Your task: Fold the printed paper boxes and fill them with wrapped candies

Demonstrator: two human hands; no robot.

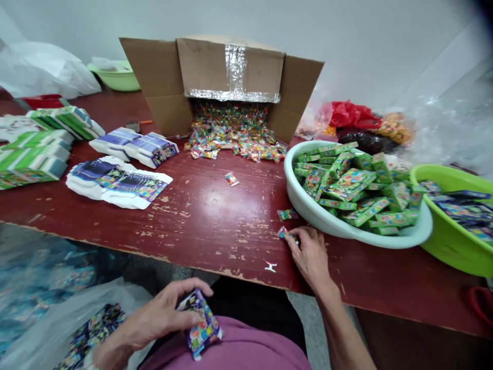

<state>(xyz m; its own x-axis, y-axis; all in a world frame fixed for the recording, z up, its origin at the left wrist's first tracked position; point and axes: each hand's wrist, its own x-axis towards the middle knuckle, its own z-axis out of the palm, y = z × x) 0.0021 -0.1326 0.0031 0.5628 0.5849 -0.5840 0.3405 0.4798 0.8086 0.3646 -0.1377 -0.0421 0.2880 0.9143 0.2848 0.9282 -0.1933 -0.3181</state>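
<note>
A small purple printed box [200, 329] sits low in the frame, just left of centre, above the person's lap. The left hand [162, 316] holds it with fingers curled over its top end and the thumb along its side. Its long axis runs diagonally, the upper end toward the upper left, the lower end toward the lower right.

Right of centre, the right hand [310, 254] rests on the table [208, 216], fingertips pressed together on a small wrapped candy [285, 234]. A second candy [287, 214] lies just above it, and a lone one [231, 178] lies further up the tabletop.

The table is dark red, its paint scratched and chipped along the near edge. Just right of the hand stands a pale basin [331, 222] heaped with green boxes [350, 187], beside it a green basin [447, 231] at the right edge. At top centre a cardboard carton [227, 77] lies on its side, spilling candies [234, 136]. Flat purple box blanks [119, 182] and stacked green ones [34, 149] fill the left. A plain white wall stands behind.
</note>
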